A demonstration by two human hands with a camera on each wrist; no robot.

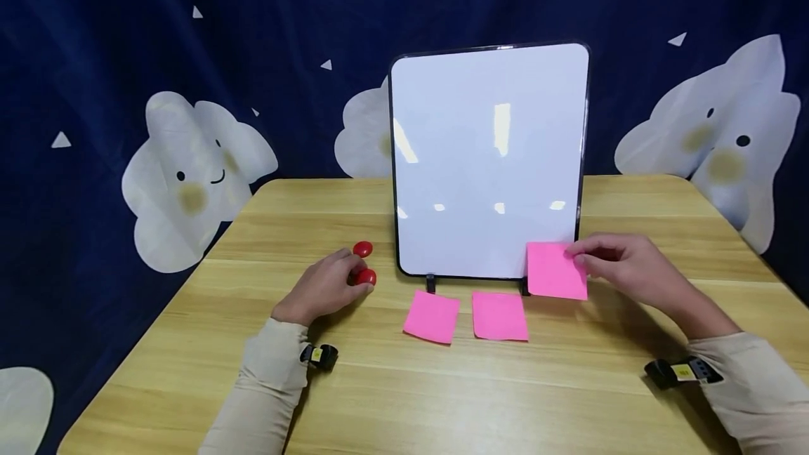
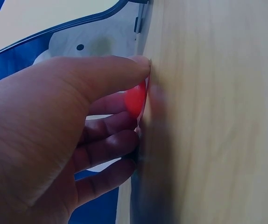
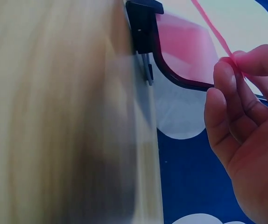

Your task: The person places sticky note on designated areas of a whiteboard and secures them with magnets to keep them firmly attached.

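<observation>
My right hand (image 1: 622, 265) pinches a pink sticky note (image 1: 555, 271) by its right edge, between thumb and fingertips. That note stands up off the table, overlapping the lower right corner of the whiteboard (image 1: 489, 153) in the head view. At the table, left of the board, my left hand (image 1: 325, 286) has thumb and fingers around a red round magnet (image 1: 366, 277), seen in the left wrist view as a red dome (image 2: 135, 100) between them. A second red magnet (image 1: 362, 249) lies just beyond those fingers.
Two more pink notes, a left one (image 1: 432, 317) and a right one (image 1: 500, 316), lie on the wooden table (image 1: 442, 399) before the board. Small black feet (image 1: 431, 284) hold the board upright. A dark blue curtain (image 1: 303, 12) with clouds hangs behind.
</observation>
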